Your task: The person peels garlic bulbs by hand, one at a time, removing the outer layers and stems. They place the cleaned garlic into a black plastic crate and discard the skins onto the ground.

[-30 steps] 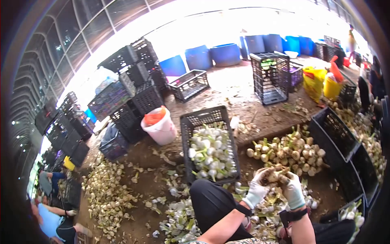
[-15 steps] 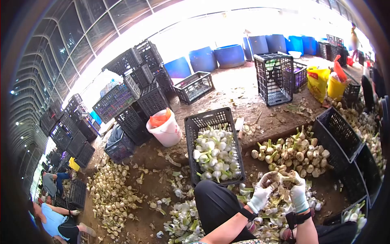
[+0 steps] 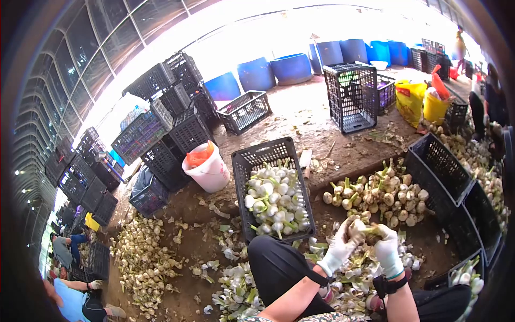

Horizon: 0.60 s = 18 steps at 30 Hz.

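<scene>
My left hand [image 3: 342, 244], in a soiled white glove, is closed around one side of a garlic bulb [image 3: 369, 231]. My right hand [image 3: 387, 248], gloved too, grips the same bulb from the other side; the fingers cover much of it. Underneath, peeled garlic skins [image 3: 354, 284] lie scattered between my legs. Just beyond both hands is a heap of unpeeled garlic bulbs [image 3: 389, 196] with brownish skins and cut stems. To the left, a black plastic crate [image 3: 240, 177] holds cleaned white garlic bulbs [image 3: 276, 198].
Black crates [image 3: 442, 166] flank my right side. A white bucket [image 3: 212, 174] with orange netting stands beyond the left garlic pile [image 3: 142, 257]. Blue barrels [image 3: 289, 68] line the back. A person in a light blue top [image 3: 75, 303] sits at lower left.
The view has shifted slightly, so the surroundings sit further left. Both hands stay on the garlic bulb, and my right hand's fingers have curled further over it.
</scene>
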Motion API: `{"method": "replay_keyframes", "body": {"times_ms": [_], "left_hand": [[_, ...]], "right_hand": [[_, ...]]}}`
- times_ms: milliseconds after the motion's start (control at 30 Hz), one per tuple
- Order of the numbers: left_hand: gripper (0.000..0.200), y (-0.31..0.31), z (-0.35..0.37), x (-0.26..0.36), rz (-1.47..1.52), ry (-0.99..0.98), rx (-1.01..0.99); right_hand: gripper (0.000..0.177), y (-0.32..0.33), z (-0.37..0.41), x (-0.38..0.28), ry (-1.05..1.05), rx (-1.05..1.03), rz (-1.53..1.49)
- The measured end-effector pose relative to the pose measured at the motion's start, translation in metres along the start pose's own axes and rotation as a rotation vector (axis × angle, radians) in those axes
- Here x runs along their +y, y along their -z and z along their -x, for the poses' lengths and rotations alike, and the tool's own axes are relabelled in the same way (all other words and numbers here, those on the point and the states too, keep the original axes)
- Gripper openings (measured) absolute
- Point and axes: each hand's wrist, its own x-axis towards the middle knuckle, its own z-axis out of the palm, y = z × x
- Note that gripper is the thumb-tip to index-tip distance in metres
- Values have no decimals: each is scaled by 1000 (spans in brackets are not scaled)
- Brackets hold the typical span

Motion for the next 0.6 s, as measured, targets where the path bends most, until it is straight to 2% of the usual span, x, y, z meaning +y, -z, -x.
{"method": "replay_keyframes", "body": {"times_ms": [33, 67, 100, 133, 167, 200, 233, 267, 300, 333, 400, 433, 467, 533, 600], "left_hand": [[62, -4, 0, -5, -166, -136, 51], [62, 3, -3, -5, -358, -34, 101], [57, 9, -7, -5, -549, -55, 158], [55, 1, -4, 10, -287, 43, 154], [53, -5, -2, 26, -136, 54, 83], [54, -1, -1, 33, -72, 71, 33], [63, 5, 0, 28, 36, 39, 16], [72, 6, 2, 32, 189, 88, -23], [77, 10, 1, 30, 164, 78, -37], [72, 15, -1, 25, 135, 60, -67], [77, 17, -1, 17, -46, 18, -55], [77, 15, 0, 15, -42, 31, -58], [76, 11, 0, 15, -50, 70, -53], [75, 4, -2, 16, -55, 108, -63], [74, 1, 1, 20, -138, 96, -57]], "right_hand": [[33, -1, -3, 9, 11, -3, 14], [35, 3, -4, 18, 17, 5, 36], [34, 4, -6, 8, -120, 17, -156], [33, 7, -9, 9, -217, 184, -390], [34, 21, -18, 37, -33, 241, -653], [36, 27, -19, 10, -161, 229, -618], [41, 55, -19, 35, -73, 104, -149], [36, 61, -17, 30, -227, 74, 300], [33, 59, -10, 32, -110, 125, 689], [30, 52, -5, 35, 10, 160, 1071], [36, 31, -9, -13, 46, 16, 662], [38, 17, -8, -39, -21, -58, 555], [32, 10, -9, -45, 201, -118, 624], [25, -1, -10, -60, 377, -180, 795], [24, -3, -14, -64, 370, -178, 821]]}}
